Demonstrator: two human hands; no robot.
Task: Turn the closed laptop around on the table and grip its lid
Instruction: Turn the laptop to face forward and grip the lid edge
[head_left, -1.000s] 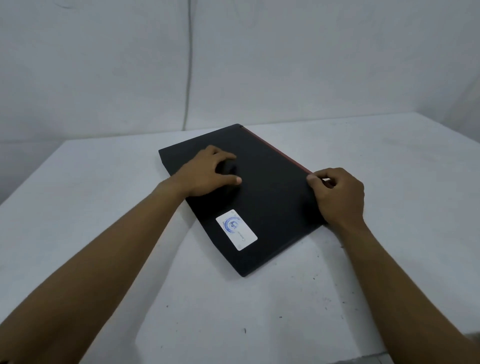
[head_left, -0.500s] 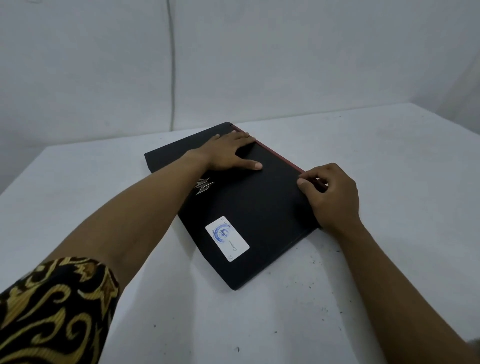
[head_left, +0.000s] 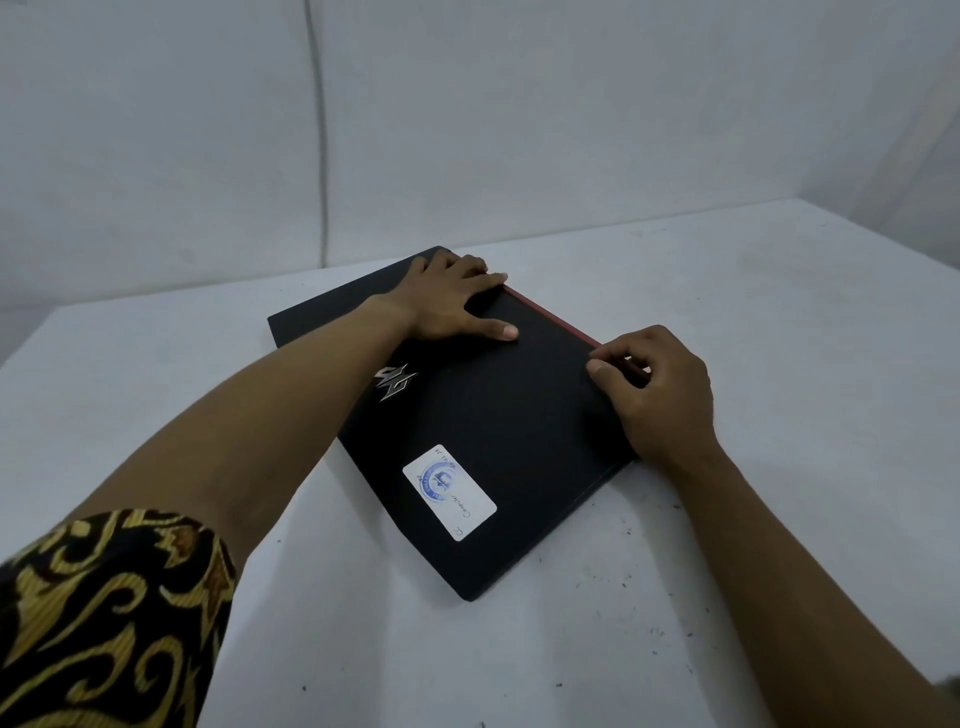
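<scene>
A closed black laptop (head_left: 498, 415) lies at an angle on the white table (head_left: 753, 322). It has a silver logo, a white sticker near the front and a red strip along its far right edge. My left hand (head_left: 457, 301) rests flat on the far corner of the lid, with its fingers hooked over the red edge and the thumb spread on top. My right hand (head_left: 654, 389) holds the right edge of the lid, with thumb on top and fingers curled around the side.
A white wall rises just behind the table, with a thin vertical cable (head_left: 319, 156) running down it. A patterned black and gold sleeve (head_left: 104, 613) covers my left upper arm. Small dark specks dot the table near the front.
My left hand has slid from the middle of the lid to its far corner, uncovering the silver logo. My right hand keeps its hold on the right edge.
</scene>
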